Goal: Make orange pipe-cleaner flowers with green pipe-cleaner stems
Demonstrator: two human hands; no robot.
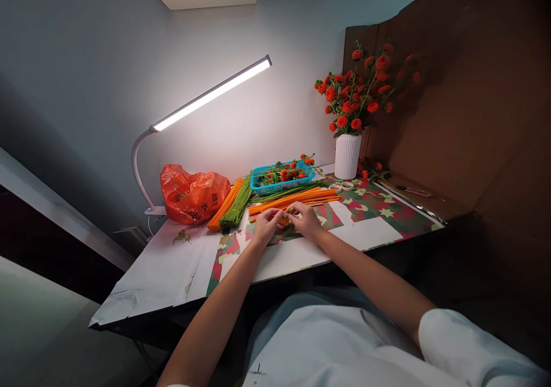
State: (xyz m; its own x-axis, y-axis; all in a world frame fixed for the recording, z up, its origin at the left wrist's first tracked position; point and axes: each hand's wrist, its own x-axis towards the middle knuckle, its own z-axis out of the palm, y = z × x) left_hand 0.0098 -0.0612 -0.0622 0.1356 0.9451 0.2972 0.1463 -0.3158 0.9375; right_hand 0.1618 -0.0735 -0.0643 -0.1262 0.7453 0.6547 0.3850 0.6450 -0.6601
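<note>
My left hand (266, 226) and my right hand (306, 221) meet over the front middle of the table, fingertips pinched close together. Between them is a small orange and green pipe-cleaner piece (284, 221), mostly hidden by the fingers, so its exact shape cannot be made out. Just beyond my hands lies a bundle of orange pipe cleaners (297, 199). Bunches of green pipe cleaners (238, 204) and more orange ones (224, 204) lie to the left.
A blue basket (282, 189) holds fuzzy orange flowers. Behind it to the right, a white ribbed vase (347, 156) carries many flower stems. An orange plastic bag (193, 194) and a lit lamp (210, 97) are at left. Scissors (344, 186) lie near the vase.
</note>
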